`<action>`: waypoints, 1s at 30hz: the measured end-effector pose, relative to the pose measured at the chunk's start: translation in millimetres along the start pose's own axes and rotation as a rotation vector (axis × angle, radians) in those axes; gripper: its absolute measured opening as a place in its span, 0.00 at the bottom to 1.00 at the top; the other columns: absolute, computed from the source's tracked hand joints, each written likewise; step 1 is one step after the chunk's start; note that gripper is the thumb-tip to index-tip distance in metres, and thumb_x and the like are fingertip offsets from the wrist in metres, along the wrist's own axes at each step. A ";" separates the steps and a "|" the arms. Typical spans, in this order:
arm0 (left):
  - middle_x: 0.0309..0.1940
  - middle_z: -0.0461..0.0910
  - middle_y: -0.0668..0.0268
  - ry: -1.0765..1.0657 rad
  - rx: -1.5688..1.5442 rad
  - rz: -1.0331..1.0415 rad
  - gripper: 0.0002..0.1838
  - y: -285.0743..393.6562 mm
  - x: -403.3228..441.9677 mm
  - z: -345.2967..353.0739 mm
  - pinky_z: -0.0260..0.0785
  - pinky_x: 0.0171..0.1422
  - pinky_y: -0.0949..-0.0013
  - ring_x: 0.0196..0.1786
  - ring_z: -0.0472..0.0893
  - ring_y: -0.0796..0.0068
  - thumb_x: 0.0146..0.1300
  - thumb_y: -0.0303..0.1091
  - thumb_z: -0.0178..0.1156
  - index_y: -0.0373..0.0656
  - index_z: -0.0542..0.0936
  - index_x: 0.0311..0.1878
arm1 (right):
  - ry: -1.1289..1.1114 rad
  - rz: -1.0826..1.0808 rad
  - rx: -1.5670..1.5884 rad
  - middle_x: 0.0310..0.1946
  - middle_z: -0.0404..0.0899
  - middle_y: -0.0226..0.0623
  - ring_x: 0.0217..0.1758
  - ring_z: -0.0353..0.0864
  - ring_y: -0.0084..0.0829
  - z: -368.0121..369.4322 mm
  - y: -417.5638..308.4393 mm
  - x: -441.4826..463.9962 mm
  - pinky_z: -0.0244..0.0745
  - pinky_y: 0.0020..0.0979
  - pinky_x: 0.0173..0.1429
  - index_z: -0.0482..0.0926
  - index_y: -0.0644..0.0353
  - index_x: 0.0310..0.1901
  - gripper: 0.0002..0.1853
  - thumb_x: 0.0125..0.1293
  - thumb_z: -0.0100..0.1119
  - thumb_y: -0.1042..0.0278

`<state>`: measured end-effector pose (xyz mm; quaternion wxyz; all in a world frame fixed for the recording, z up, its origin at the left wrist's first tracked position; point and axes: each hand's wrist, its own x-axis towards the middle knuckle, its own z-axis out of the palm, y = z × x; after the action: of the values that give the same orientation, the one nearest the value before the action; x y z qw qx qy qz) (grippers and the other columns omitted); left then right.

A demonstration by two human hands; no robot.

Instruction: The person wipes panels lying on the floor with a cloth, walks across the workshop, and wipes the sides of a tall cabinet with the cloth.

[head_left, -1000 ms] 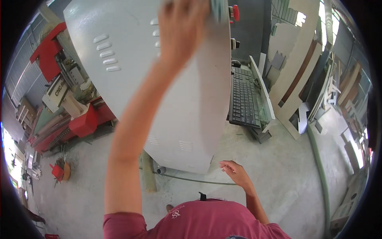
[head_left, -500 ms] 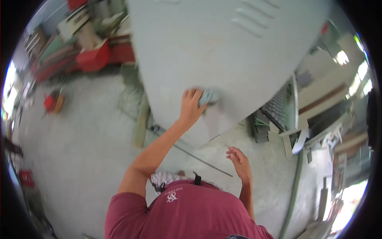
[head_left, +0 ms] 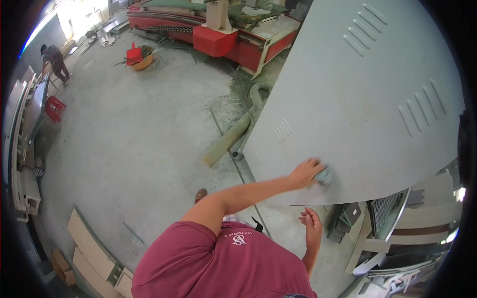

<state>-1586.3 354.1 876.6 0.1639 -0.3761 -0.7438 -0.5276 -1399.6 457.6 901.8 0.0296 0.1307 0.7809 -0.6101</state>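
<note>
The cabinet [head_left: 343, 114] is the reference for all positions. Its surface is a smooth, light grey panel with two groups of large raised louvres [head_left: 421, 108] high on the face and one group of small louvres [head_left: 283, 131] low, close to the left edge. The concrete floor [head_left: 139, 129] extends to the left of the cabinet. A red machine [head_left: 215, 40] stands beyond the cabinet's upper left edge; a corrugated hose [head_left: 257, 102] and a yellowish tube [head_left: 226, 143] lie on the floor just beside that edge. An orange basin [head_left: 144, 63] sits farther left, and a co-worker [head_left: 55, 62] bends over at the far left, well apart from the cabinet. A keyboard [head_left: 382, 211] is located near the cabinet's lower right edge. The cloth [head_left: 324, 176], light blue-green, lies against the lower part of the cabinet face, to the right of the small louvres. It is at the fingertips of the left hand [head_left: 303, 174], on the side away from the wrist; the fingers are bent over it and hold it to the panel, with their exact contact blurred. The right hand [head_left: 312, 219] is just below the cabinet's lower edge, half open, fingers loosely curled around nothing.
</note>
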 end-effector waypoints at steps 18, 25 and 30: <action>0.38 0.71 0.48 0.130 -0.055 -0.735 0.24 -39.7 -124.3 -223.8 0.65 0.47 0.60 0.44 0.72 0.50 0.49 0.40 0.63 0.37 0.71 0.46 | -0.339 0.114 0.179 0.46 0.70 0.42 0.43 0.74 0.30 184.0 -55.4 90.3 0.72 0.27 0.45 0.58 0.59 0.61 0.24 0.65 0.47 0.63; 0.38 0.73 0.54 0.172 -0.308 -0.986 0.21 -52.0 -181.5 -382.3 0.67 0.44 0.66 0.41 0.74 0.64 0.54 0.38 0.60 0.34 0.70 0.46 | -0.644 0.095 0.247 0.50 0.67 0.34 0.51 0.67 0.24 377.3 -77.3 122.7 0.63 0.25 0.54 0.57 0.61 0.60 0.30 0.61 0.55 0.58; 0.38 0.73 0.65 0.215 -0.429 -0.982 0.17 -66.7 -211.8 -481.9 0.68 0.42 0.73 0.39 0.73 0.77 0.60 0.33 0.53 0.36 0.67 0.50 | -0.693 0.079 0.245 0.50 0.67 0.35 0.53 0.65 0.26 482.6 -113.0 134.7 0.60 0.27 0.57 0.58 0.61 0.60 0.30 0.59 0.57 0.61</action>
<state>-1568.5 -176.1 884.4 -0.1069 0.0466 -0.6867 -0.7175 -1611.2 -8.4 858.4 0.3000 -0.0508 0.6400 -0.7055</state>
